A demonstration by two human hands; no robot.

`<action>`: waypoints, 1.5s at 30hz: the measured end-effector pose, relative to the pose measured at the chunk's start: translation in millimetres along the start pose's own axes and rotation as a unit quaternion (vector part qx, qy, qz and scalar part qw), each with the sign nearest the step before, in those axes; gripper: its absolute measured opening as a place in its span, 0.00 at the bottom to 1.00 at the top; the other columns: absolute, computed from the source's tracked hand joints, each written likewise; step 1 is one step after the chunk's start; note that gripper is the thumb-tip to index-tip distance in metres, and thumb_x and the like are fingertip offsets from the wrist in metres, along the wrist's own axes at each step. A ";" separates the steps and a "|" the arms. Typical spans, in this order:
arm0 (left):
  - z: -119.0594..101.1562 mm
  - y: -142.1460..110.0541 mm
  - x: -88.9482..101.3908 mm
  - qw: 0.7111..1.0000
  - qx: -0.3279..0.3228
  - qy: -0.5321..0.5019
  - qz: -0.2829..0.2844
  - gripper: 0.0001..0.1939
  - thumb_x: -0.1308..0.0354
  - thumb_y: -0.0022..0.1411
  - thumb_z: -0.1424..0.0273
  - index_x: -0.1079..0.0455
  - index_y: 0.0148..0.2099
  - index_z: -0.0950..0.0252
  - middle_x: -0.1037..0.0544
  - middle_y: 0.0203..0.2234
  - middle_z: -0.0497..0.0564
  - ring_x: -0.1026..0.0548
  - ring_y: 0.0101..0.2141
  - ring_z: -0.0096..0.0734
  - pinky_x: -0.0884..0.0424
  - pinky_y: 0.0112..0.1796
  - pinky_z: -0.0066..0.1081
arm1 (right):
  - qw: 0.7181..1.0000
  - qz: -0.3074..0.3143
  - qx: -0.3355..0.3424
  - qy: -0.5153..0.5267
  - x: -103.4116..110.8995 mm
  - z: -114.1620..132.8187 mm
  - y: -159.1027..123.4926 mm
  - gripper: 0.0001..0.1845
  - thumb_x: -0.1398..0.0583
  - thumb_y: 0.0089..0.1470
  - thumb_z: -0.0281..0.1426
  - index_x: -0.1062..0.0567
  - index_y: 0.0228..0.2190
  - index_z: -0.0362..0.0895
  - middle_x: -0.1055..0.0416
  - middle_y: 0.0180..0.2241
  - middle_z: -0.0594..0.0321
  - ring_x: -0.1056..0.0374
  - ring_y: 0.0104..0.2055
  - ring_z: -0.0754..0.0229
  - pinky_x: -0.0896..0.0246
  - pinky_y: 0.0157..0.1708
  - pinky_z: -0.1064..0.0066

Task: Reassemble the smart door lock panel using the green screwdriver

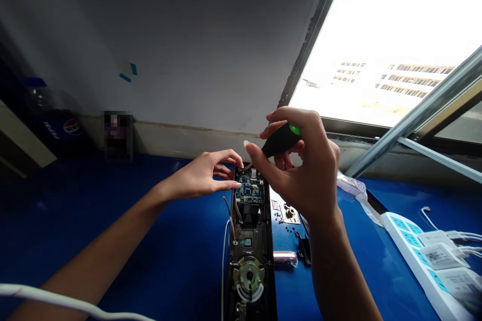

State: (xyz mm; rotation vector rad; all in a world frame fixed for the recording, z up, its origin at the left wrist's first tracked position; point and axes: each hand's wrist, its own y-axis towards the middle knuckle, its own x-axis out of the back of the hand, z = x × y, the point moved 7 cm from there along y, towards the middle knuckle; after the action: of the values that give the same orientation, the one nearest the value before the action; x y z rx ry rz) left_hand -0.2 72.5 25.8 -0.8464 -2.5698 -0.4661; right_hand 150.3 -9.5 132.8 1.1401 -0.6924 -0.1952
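Blue table here, long dark case in the middle, already opened up. Right hand is wrapped round a screwdriver at the case's far end; left hand is touching its left edge, thumb and forefinger apart. Circuit board sits inside. Small screws lie loose to the right, so I'd call it partway, not closed up yet.

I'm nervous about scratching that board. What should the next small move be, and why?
I'd probably check that the screwdriver is squarely seated before turning it. The right hand holds it angled toward the far end of the circuit board, but I can't tell whether the tip sits in a screw. The left hand is at the board's left edge, placed to steady it.
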 end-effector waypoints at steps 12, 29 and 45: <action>-0.7 -1.0 -0.1 1.000 -0.002 0.024 0.005 0.21 0.30 0.61 0.61 0.28 0.54 0.58 0.20 0.51 0.53 0.17 0.48 0.42 0.20 0.52 0.43 | 1.000 0.020 0.005 0.021 -0.7 -0.2 0.6 0.22 0.39 0.58 0.23 0.30 0.52 0.49 0.23 0.42 0.62 0.29 0.32 0.63 0.27 0.31 0.65; 0.4 -0.2 0.0 1.000 -0.001 0.019 -0.001 0.22 0.29 0.61 0.61 0.29 0.54 0.58 0.21 0.52 0.52 0.17 0.48 0.40 0.21 0.54 0.42 | 1.000 -0.013 -0.010 0.008 1.3 -7.1 -0.8 0.18 0.34 0.56 0.26 0.29 0.48 0.49 0.24 0.38 0.65 0.32 0.29 0.64 0.29 0.29 0.66; -10.3 -3.7 3.2 0.991 -0.047 0.122 -0.031 0.21 0.30 0.63 0.59 0.28 0.55 0.56 0.22 0.55 0.51 0.21 0.53 0.41 0.23 0.56 0.42 | 0.998 -0.015 -0.008 0.055 7.8 -5.8 0.9 0.26 0.37 0.53 0.22 0.31 0.52 0.52 0.24 0.42 0.62 0.28 0.35 0.59 0.29 0.29 0.63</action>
State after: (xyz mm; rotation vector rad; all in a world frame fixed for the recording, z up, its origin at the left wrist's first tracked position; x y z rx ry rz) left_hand -2.2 66.9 35.5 -0.6936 -2.3692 -0.6698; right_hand 159.7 -8.4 135.3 1.1367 -0.5761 -0.1615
